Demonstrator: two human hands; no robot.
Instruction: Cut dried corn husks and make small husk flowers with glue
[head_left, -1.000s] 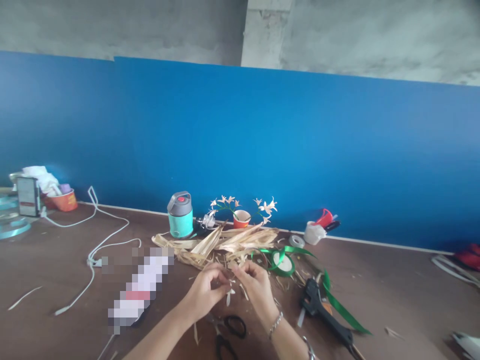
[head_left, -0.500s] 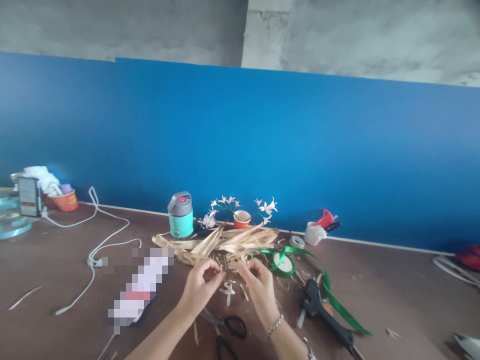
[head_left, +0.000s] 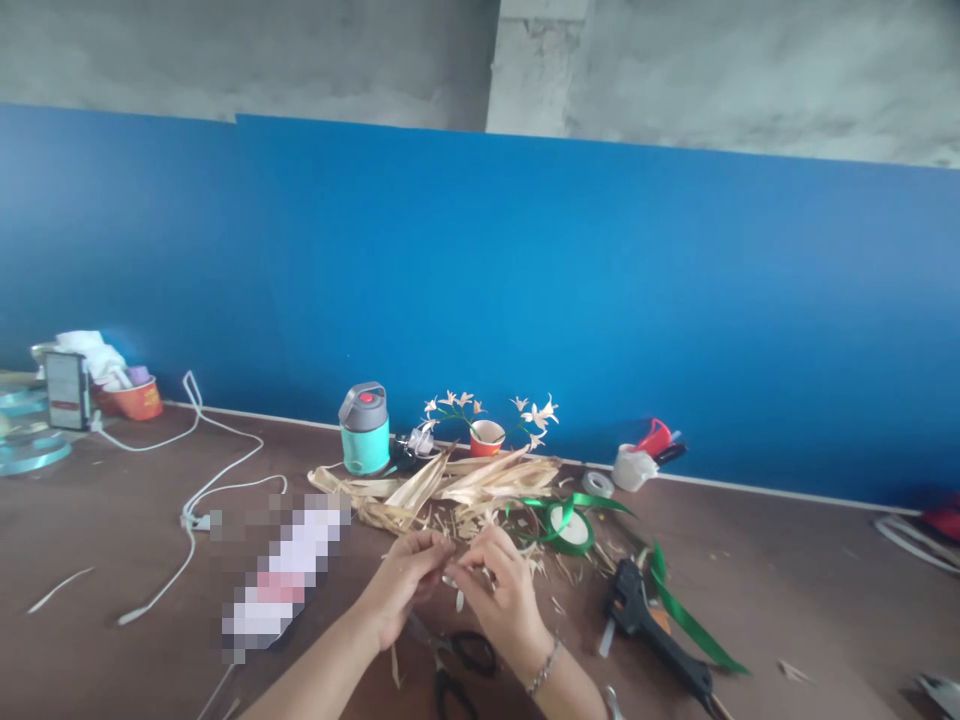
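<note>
Held the bare left hand and bare right hand close together, thumbs bent towards fingers in a pinch; could not tell whether around anything. Saw a small white petal-shaped piece just below the fingertips, between both hands, beyond black-handled metal scissors and nearer than pale, papery dried husks.

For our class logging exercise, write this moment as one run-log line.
left hand: fingers bent | right hand: fingertips close to left's | held: unclear | nearer: scissors | beyond: dried husks
</note>
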